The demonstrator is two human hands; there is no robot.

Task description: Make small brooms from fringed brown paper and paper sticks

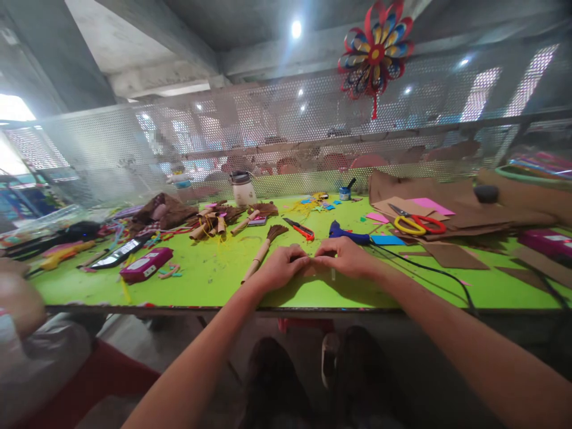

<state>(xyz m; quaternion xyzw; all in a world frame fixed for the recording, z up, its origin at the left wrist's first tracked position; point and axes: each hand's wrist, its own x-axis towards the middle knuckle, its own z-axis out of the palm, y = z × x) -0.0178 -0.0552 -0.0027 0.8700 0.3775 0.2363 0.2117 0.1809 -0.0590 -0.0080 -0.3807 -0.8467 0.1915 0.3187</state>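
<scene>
My left hand (283,266) and my right hand (343,256) meet by their fingertips above the front of the green table (192,286). Both are pinched together; whatever lies between the fingers is too small to make out. Just left of my left hand lies a rolled brown paper stick with a fringed end (261,253). An orange cutter (304,231) with its blade out rests beyond my hands. Behind my right hand is a blue glue gun (348,233), its black cable running to the right.
Red and yellow scissors (417,223) lie on brown paper (451,253) at the right. Several brown paper rolls (214,221), a magenta box (146,265) and a white jar (243,189) stand or lie left. Another person's arm (20,298) is at the left edge.
</scene>
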